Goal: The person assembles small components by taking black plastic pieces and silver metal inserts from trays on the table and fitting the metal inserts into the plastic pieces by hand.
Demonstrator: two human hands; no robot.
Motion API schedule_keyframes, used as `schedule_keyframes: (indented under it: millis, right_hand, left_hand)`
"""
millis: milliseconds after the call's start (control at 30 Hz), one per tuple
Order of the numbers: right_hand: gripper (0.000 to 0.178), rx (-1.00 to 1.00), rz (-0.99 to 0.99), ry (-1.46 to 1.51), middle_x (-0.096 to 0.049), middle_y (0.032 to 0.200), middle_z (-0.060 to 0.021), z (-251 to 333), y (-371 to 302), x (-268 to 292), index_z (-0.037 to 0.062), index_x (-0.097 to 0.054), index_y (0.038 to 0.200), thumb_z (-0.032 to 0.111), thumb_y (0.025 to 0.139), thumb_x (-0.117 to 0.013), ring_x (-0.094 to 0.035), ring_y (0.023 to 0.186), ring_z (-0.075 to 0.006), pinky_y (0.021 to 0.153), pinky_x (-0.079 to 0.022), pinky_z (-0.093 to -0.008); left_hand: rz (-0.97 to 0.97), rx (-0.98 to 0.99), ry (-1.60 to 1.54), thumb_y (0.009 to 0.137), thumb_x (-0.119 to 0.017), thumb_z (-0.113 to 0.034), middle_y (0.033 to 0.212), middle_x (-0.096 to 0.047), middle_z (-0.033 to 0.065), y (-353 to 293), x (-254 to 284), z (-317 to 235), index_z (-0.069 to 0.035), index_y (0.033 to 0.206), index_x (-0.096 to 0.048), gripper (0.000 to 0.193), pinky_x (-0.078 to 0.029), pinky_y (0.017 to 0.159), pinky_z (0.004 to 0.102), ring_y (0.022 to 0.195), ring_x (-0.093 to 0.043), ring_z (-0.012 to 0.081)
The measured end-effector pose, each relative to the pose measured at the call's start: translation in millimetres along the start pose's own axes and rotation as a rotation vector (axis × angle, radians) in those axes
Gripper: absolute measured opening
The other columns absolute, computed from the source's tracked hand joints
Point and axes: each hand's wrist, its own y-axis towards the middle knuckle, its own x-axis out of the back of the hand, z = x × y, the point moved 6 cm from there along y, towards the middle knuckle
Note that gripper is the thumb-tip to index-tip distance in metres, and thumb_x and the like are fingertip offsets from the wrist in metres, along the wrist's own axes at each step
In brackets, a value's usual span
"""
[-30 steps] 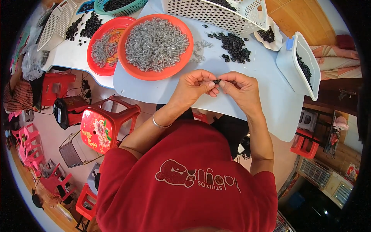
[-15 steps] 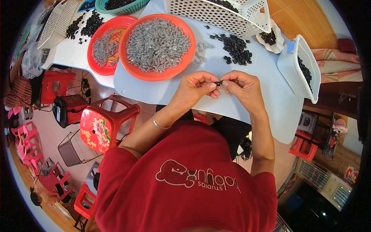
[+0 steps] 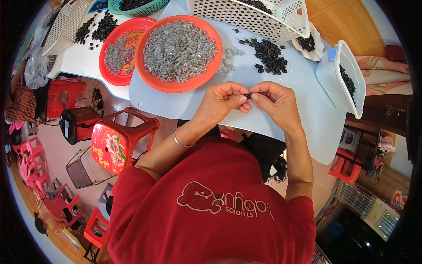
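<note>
Between my two hands, above the near part of the pale blue table (image 3: 176, 104), is a small black plastic part (image 3: 248, 95). My left hand (image 3: 226, 100) pinches it from the left with thumb and fingers. My right hand (image 3: 273, 100) closes on its other end, thumb and forefinger pressed together. Fingertips cover most of the part, so its exact shape is hidden. Beyond the hands lies a loose pile of similar-looking black parts (image 3: 269, 56). To the left of that, a few small metal springs (image 3: 227, 61) lie by an orange-red bowl (image 3: 140, 57) heaped with springs (image 3: 180, 50).
A smaller red tray (image 3: 105, 70) with more springs stands left of the bowl. White perforated basket (image 3: 246, 22), green basket (image 3: 151, 11), white dish (image 3: 314, 53) and pale bin (image 3: 327, 81) hold black parts. A red stool (image 3: 110, 147) stands at my left.
Both hands stay in nearly the same place, with the fingertips shifted slightly around the small black part. Nothing else has visibly moved.
</note>
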Motion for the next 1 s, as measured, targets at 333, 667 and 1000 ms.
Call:
schedule_keyframes:
  millis: [333,667,1000]
  right_hand:
    - [0.009,-0.077,0.028,0.005,-0.066,0.084,-0.002,-4,3,2,-0.0031,-0.066,0.093,0.002,0.084,-0.065,-0.059,0.074,-0.0058,0.067,-0.05,-0.0215]
    - [0.008,-0.072,0.06,-0.011,-0.065,0.08,-0.0004,-1,5,2,-0.0033,-0.066,0.089,0.002,0.083,-0.067,-0.057,0.071,-0.0045,0.062,-0.048,-0.0208]
    - [0.01,0.256,0.199,-0.397,-0.06,0.075,-0.0049,23,3,-4,-0.001,-0.063,0.084,-0.007,0.076,-0.064,-0.054,0.064,-0.0109,0.059,-0.045,-0.0256]
  left_hand:
    - [0.008,0.034,0.0,0.091,-0.059,-0.001,0.098,-0.068,0.0137,-2,2,1,0.004,0.106,-0.063,0.016,-0.059,0.075,0.0328,0.083,-0.068,0.0204]
    - [-0.029,0.016,0.01,0.089,-0.062,0.001,0.092,-0.069,0.0147,-3,2,0,0.005,0.1,-0.065,0.012,-0.06,0.072,0.0322,0.08,-0.069,0.0207]
    - [-0.05,-0.053,0.063,0.087,-0.063,0.006,0.081,-0.068,0.0127,-3,0,6,0.007,0.09,-0.066,0.005,-0.059,0.065,0.027,0.072,-0.069,0.0173]
